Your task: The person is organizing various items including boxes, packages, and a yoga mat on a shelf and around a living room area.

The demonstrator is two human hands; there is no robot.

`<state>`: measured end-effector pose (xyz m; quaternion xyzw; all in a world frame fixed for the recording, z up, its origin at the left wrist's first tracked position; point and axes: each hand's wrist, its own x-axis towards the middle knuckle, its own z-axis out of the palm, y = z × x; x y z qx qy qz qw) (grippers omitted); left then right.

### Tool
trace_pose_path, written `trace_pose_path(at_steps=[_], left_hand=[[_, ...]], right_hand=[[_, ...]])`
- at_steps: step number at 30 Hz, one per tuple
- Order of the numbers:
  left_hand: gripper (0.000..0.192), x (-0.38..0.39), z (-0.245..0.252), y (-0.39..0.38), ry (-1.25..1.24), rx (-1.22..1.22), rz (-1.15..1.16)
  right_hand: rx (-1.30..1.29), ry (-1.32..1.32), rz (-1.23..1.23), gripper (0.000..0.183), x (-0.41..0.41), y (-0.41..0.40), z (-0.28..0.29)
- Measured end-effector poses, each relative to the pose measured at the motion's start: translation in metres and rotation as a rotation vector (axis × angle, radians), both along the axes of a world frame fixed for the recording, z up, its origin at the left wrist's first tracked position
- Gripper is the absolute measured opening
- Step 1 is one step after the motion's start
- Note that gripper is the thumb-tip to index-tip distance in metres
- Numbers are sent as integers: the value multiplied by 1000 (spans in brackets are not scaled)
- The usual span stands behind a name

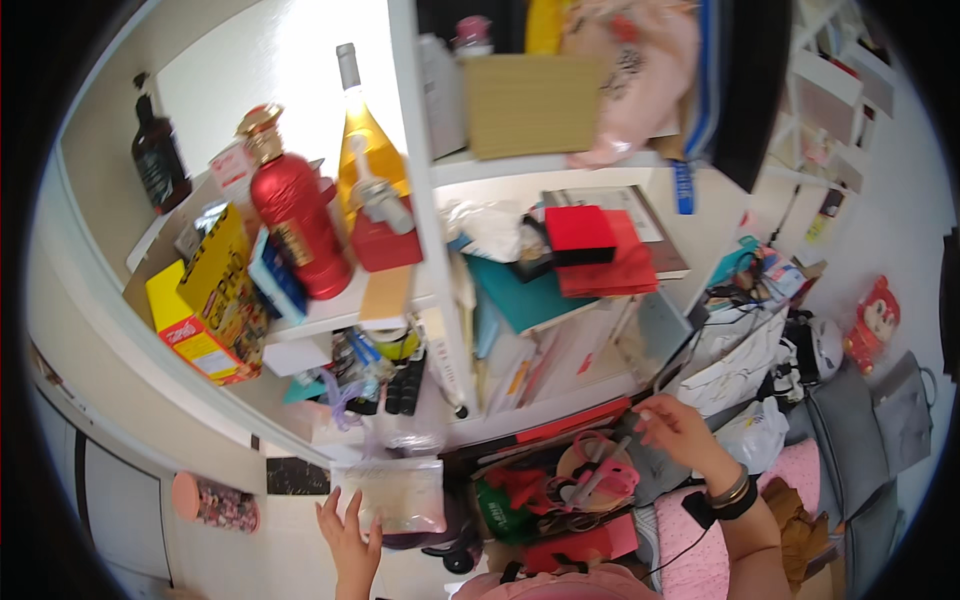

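Note:
My left hand (351,536) is at the lower left, fingers spread over the lower left part of a translucent zip pouch (405,491). Its thumb is not clear to see, so whether it grips or only touches the pouch cannot be told. My right hand (679,431) is raised in front of the shelf unit's lower edge, fingers apart and slightly bent, with nothing seen in it. A bangle and a black band (735,502) with a thin cable circle that wrist. Below and left of it, pink-handled scissors (615,476) lie on a round container among red items.
White shelves (442,300) hold a red bottle (300,217), an amber bottle (367,150), a yellow food box (210,300), and a red box (579,234) on books. At right are a white plastic bag (754,431) and a grey sofa (851,435). A pink-lidded jar (217,502) is on the floor.

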<state>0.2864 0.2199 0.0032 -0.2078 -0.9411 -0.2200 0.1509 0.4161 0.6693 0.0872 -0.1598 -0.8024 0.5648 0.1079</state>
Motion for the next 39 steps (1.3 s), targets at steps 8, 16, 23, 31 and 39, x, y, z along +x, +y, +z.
trace_pose_path(at_steps=[8,16,23,31,39], left_hand=[[28,51,34,19,-34,-27,-149],[21,46,93,65,-9,155,-191],[28,10,107,116,19,299,-469],[24,24,104,128,-167,466,-567],[19,27,89,111,-262,574,-424]], right_hand=[[368,-1013,335,36,198,90,-75],[-90,-460,330,46,192,83,111],[881,537,298,48,-107,5,136],[1293,461,-79,45,-293,-19,54],[715,512,-171,25,-248,-5,92]])
